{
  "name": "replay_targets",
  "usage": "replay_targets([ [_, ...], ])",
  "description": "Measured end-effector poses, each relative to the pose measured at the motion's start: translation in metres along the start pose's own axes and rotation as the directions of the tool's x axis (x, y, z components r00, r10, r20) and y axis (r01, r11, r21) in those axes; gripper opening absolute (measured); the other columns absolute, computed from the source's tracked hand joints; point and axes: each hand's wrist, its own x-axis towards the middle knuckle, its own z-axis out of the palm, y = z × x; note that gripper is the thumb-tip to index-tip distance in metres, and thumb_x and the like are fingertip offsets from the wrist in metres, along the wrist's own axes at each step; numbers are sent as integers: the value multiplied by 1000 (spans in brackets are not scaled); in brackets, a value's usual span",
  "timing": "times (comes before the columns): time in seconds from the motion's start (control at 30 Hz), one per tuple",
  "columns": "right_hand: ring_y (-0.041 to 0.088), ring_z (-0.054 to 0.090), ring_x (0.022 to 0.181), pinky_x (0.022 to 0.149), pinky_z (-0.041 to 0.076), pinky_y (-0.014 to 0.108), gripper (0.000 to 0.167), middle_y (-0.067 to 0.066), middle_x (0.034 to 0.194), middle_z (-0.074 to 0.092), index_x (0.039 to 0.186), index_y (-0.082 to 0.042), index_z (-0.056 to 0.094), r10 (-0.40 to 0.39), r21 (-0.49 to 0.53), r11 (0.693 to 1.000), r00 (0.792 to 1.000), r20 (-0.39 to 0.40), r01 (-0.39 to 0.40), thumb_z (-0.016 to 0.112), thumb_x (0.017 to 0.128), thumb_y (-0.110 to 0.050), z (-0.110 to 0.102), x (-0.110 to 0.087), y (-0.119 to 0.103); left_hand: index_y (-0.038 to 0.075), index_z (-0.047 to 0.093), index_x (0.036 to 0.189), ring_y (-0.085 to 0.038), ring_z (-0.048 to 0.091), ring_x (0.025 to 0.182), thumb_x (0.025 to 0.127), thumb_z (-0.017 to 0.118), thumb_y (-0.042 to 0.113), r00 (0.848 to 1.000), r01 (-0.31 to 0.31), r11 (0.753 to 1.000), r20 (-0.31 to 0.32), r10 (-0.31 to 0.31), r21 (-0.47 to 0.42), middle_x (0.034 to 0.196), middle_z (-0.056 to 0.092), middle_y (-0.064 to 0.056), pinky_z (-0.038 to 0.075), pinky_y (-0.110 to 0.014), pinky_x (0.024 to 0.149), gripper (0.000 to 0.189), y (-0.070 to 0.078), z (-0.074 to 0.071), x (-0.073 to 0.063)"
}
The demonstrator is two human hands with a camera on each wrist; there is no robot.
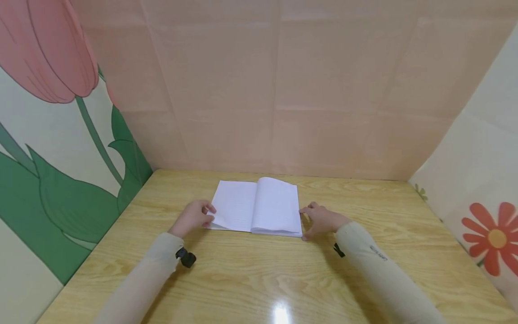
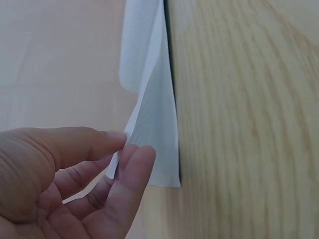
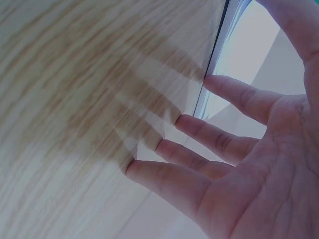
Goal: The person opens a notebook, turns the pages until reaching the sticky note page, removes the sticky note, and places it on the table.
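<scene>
"Where is the notebook (image 1: 277, 207)?"

"It's on the desk (image 1: 247, 279), near the middle, with its pages showing. A hand is on each side."

"What could go wrong?"

"I think the left page (image 1: 234, 202) could rip or get a crease if it's pulled too hard, because it's thin and held near its corner. And if the right side isn't kept in place, a pull could make the whole notebook slide."

"Could the pages flop?"

"Maybe. The right page (image 1: 277, 202) puffs up in a soft hump by the fold, so it might flip over by itself."

"What else does the notebook look like?"

"White, with faint lines. The left page lies mostly low, but its near corner is bent up."

"What is the left hand (image 1: 194, 216) doing?"

"It pinches that bent-up bit between thumb and fingers, so there's hardly any gap."

"And the right hand (image 1: 321, 220)?"

"Its fingers are spread wide and it isn't gripping anything. One fingertip touches the notebook's edge, and others rest on the desk."

"What's around them?"

"Pale sleeves (image 1: 141, 274) on both arms, a peach cloth (image 1: 323, 81) behind, a big pink tulip (image 1: 52, 49) on the left and a red flower (image 1: 497, 238) on the right."
</scene>
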Motion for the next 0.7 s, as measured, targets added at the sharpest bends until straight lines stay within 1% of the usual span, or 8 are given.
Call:
replay_targets([
  [0.17, 35, 48, 115, 94, 45, 53, 88, 20, 132, 44, 141, -3, 45, 2, 1, 1000, 1000, 2, -2, 85, 71, -37, -1, 1, -1, -1, 66, 99, -18, 60, 69, 86, 67, 0, 999, 45, 999, 29, -44, -1, 83, 49, -9, 55, -28, 65, 13, -8, 3, 2],
  [0.3, 35, 47, 117, 94, 45, 53, 88, 20, 133, 43, 141, -4, 44, 6, 0, 1000, 1000, 6, -6, 85, 71, -38, 0, 1, -1, -2, 65, 97, -17, 61, 70, 85, 67, -2, 997, 65, 998, 54, -64, -12, 84, 48, -9, 56, -28, 65, 13, -13, 5, 3],
  [0.43, 36, 46, 119, 95, 44, 54, 89, 20, 134, 42, 142, -5, 44, 17, 7, 1000, 1000, 12, -18, 85, 71, -38, 0, 0, -2, -2, 65, 96, -17, 62, 68, 84, 67, -3, 996, 68, 998, 62, -67, -16, 80, 50, -8, 56, -27, 64, 12, -15, 7, 4],
  [0.7, 35, 46, 119, 95, 44, 54, 89, 19, 135, 42, 142, -5, 44, 28, 11, 1000, 1000, 11, -28, 86, 70, -39, 0, -1, -1, -3, 64, 93, -16, 60, 63, 80, 68, -6, 997, 39, 999, 69, -41, 34, 71, 52, -6, 54, -27, 61, 14, -13, 8, 3],
])
